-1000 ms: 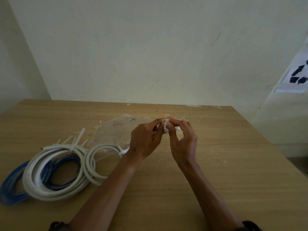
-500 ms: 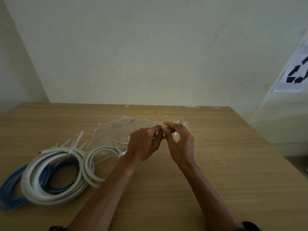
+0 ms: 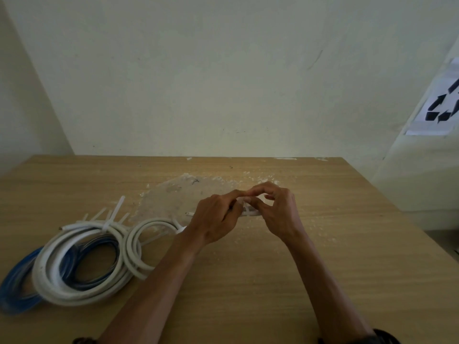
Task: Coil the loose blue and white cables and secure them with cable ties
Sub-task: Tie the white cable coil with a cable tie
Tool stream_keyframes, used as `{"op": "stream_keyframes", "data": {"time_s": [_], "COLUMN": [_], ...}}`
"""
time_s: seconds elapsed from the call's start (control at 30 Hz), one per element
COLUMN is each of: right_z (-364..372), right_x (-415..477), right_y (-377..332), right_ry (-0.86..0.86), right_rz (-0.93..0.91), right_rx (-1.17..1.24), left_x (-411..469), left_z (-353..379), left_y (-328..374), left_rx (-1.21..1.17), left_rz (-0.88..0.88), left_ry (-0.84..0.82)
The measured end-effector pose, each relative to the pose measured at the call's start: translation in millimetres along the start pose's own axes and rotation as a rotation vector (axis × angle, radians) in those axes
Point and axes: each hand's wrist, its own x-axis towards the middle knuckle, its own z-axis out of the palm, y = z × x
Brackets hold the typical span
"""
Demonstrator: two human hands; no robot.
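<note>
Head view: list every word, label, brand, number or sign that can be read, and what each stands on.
No words, brands or numbers can be read.
Sign without text: black arrows on a white sheet on the right-hand wall, partly cut off by the frame edge.
White cables, blue cables, cable ties: no print can be made out.
</note>
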Motion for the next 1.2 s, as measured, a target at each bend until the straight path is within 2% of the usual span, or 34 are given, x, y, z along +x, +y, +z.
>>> {"op": "stream_keyframes", "data": {"time_s": [0.2, 0.33, 0.43, 0.6, 0.7, 0.77, 0.83, 0.87, 1.0, 1.1, 1.13, 1.2], "right_z": [-6.9, -16.8, -21.7, -5.7, 1.3, -3.7, -24.3, -35.1, -36.0, -23.8, -21.1, -17.3], "right_x": [0.5, 2.2, 1.5, -0.1, -2.0, 5.5, 22.3, 30.0, 7.8, -7.7, -7.1, -5.2], "right_y": [5.3, 4.8, 4.7, -1.1, -6.4, -4.4, 4.7, 9.2, 10.3, 3.8, 4.3, 4.3], "right_ry": [-0.012, -0.016, 0.089, 0.226, 0.318, 0.436, 0.623, 0.636, 0.325, 0.004, -0.055, -0.068], "right_rz": [-0.04, 0.074, 0.131, 0.032, 0.05, 0.114, 0.154, 0.144, 0.029, -0.009, -0.021, -0.075], "right_rx": [-0.005, 0.135, 0.228, 0.218, 0.22, 0.326, 0.397, 0.372, 0.176, 0.107, 0.08, 0.024], "left_x": [2.6, 2.2, 0.7, 2.4, 1.6, -7.2, -21.4, -25.3, -11.0, -6.9, -8.5, -9.7], "left_z": [-6.9, -3.0, 3.5, 2.6, 3.0, 6.6, 16.6, 19.8, 11.1, 10.1, 10.2, 10.2], "left_y": [3.9, 0.8, 3.6, 7.6, 18.1, 24.3, 31.0, 34.4, 31.3, 24.1, 23.8, 22.9], "left_rx": [-0.11, -0.107, -0.058, -0.04, -0.075, -0.045, 0.06, 0.069, -0.086, -0.1, -0.106, -0.127], "left_rz": [0.002, 0.006, 0.037, 0.06, 0.063, 0.103, 0.172, 0.188, 0.071, 0.03, 0.031, 0.014], "left_ry": [-0.003, -0.062, -0.086, -0.077, -0.07, -0.147, -0.3, -0.31, -0.085, -0.037, -0.04, -0.05]}}
